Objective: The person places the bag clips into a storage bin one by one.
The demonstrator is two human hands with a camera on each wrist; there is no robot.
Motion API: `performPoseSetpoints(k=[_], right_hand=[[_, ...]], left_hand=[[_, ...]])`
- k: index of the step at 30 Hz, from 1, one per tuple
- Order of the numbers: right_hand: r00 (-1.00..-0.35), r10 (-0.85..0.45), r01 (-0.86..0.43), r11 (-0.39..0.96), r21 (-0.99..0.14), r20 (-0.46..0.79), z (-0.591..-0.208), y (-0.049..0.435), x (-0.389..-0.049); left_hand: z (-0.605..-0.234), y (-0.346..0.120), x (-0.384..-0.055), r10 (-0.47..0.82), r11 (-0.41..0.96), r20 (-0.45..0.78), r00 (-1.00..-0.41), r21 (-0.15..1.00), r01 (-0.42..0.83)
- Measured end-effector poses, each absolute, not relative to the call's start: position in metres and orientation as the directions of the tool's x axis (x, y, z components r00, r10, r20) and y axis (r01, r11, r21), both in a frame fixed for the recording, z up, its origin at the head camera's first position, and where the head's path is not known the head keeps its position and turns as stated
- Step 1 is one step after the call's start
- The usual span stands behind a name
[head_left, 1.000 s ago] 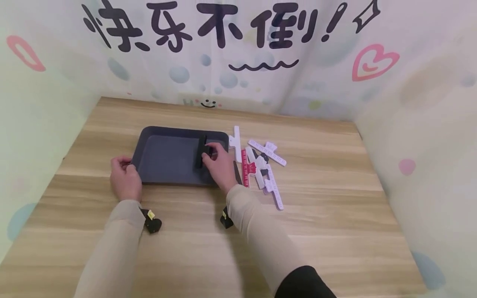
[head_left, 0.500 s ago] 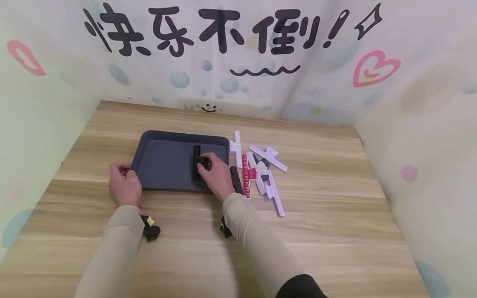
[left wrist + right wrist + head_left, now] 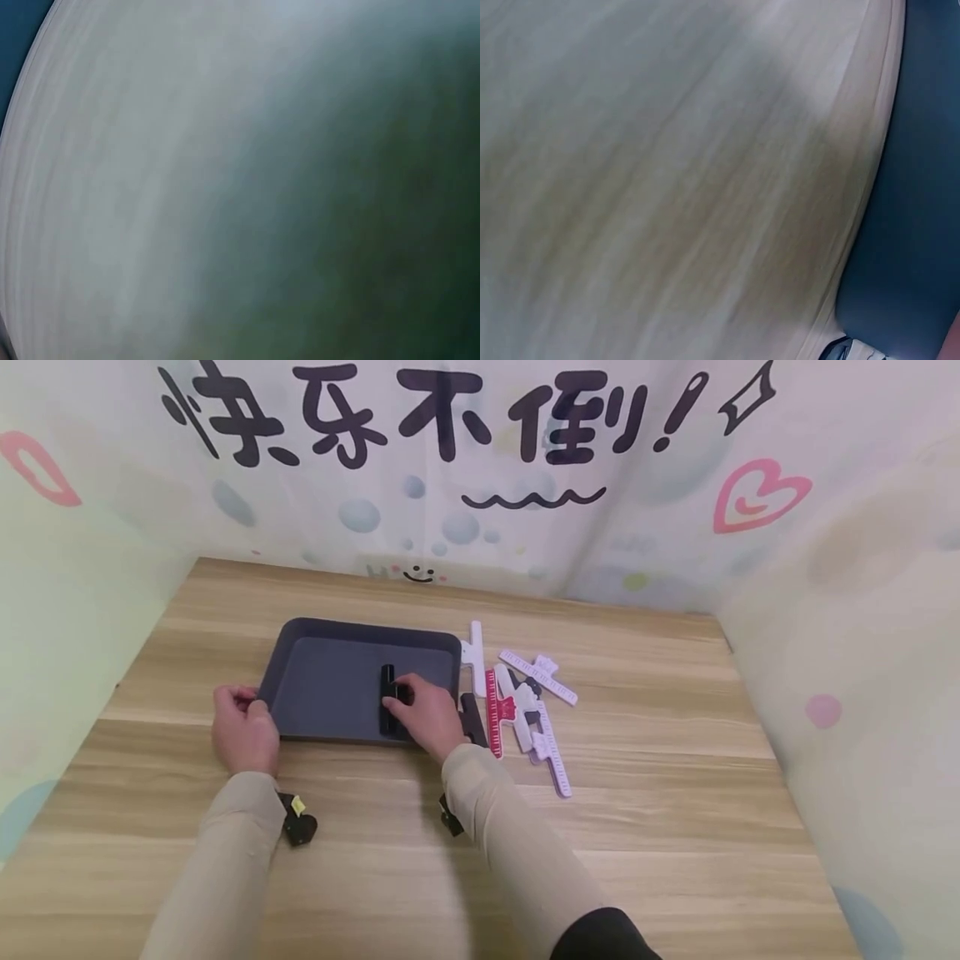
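In the head view a dark grey tray lies on the table. At its left end my left hand grips the rim, thumb on the near side and fingertips partly hidden. My right hand reaches over the tray's right part and pinches a long black clip by its handle. The clip stands lengthwise from front to back, low over the tray floor. The right wrist view catches the tray's dark side wall beside the tabletop. Blur fills the left wrist view, and no hand shows there.
Right of the tray lies a loose group: a red clip, several white ones, including a white clip against the tray's right end, and another black clip. A printed cloth walls the back of the wooden table.
My right hand has carried the black clip leftward and a little nearer across the tray, away from its right end. My left hand has stayed at the rim.
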State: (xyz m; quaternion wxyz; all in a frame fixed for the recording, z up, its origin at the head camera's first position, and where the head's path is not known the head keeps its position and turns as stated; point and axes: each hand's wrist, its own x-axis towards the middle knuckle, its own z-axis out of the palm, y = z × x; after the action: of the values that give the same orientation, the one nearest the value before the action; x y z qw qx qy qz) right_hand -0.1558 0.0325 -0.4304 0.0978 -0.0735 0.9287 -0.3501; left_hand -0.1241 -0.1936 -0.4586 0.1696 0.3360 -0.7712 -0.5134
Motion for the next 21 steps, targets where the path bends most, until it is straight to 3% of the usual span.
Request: performPoseSetpoints(k=[6,21], right_hand=[[-0.957,-0.221,-0.069,0.805,-0.590,-0.189,-0.4318,0.0295,-0.1586],[-0.964,-0.217,-0.129,0.886,-0.446,-0.152,-0.4334,0.0257,-0.1566]], left_hand=[[-0.4588,-0.1931,-0.1261,-0.694,0.249,-0.071,-0.716,0.910,-0.331],[-0.4580,-0.1915,-0.1262,-0.700,0.238,-0.080,-0.709,0.911,-0.338]])
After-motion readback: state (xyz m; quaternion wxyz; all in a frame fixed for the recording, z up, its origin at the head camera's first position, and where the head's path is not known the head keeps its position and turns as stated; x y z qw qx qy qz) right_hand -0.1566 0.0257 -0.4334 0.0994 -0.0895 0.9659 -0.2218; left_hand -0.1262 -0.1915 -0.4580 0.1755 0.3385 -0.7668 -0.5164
